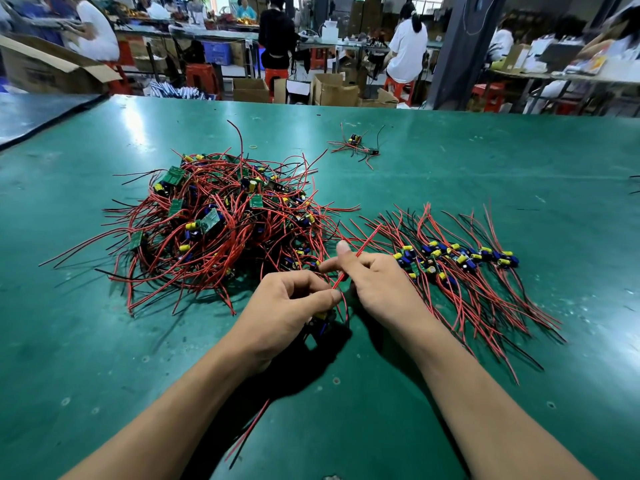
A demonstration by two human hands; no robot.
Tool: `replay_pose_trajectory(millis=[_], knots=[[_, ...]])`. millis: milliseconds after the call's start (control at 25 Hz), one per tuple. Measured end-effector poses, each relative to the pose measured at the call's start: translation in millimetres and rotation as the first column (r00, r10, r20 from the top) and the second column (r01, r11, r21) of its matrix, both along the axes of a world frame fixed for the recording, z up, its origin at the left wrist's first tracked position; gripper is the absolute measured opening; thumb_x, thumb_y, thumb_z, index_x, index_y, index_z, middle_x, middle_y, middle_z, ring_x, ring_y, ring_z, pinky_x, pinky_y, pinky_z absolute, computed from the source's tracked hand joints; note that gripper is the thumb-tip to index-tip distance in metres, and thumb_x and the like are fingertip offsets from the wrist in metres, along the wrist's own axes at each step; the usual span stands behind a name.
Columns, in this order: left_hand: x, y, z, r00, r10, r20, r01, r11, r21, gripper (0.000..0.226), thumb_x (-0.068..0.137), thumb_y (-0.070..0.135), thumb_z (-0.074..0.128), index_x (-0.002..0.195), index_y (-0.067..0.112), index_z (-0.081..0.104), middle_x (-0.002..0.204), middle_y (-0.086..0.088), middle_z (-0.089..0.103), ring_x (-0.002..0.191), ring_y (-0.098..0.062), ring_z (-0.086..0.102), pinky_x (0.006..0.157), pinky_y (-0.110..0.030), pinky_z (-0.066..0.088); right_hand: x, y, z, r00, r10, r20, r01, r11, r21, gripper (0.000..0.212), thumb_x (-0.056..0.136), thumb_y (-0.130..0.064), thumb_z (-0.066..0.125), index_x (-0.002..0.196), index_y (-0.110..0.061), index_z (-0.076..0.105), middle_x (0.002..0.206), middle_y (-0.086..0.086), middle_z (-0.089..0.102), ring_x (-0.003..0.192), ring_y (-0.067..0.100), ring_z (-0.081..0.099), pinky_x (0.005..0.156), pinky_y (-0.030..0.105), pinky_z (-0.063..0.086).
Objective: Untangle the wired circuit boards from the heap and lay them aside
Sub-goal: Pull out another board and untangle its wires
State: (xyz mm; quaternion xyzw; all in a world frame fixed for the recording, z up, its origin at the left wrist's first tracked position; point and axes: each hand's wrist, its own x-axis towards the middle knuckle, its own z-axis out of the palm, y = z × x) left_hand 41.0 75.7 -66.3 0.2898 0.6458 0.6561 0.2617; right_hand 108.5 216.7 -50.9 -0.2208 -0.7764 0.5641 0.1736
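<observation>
- Snagging is the main risk: the left hand (287, 306) curls round a small circuit board (320, 320) at the near edge of the heap (221, 223), while the right hand (374, 282) pinches one red wire (360, 252) that slants up past its fingers.
- I cannot tell whether that lead is free of the heap. A hard pull could drag neighbouring boards along or strain a solder joint.
- Sorted boards (457, 261) lie in a row on the worktop (450, 150), just beside the right hand. A careless sweep of that wrist could tangle their leads again.
</observation>
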Motion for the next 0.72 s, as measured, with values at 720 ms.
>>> replay_pose_trajectory(millis=[720], knots=[[3,4,13,0.932,0.033,0.360,-0.047,0.998,0.031,0.051,0.095,0.048,0.047,0.112,0.006,0.069,0.085,-0.015,0.069,0.067,-0.019,0.064,0.055,-0.027,0.055,3,21,3,1.000,-0.014,-0.002,0.011,0.895,-0.446,0.073,0.063,-0.085,0.062,0.082,-0.016,0.080,0.069,-0.008,0.052,0.045,0.008,0.033,0.038,0.019,0.024]])
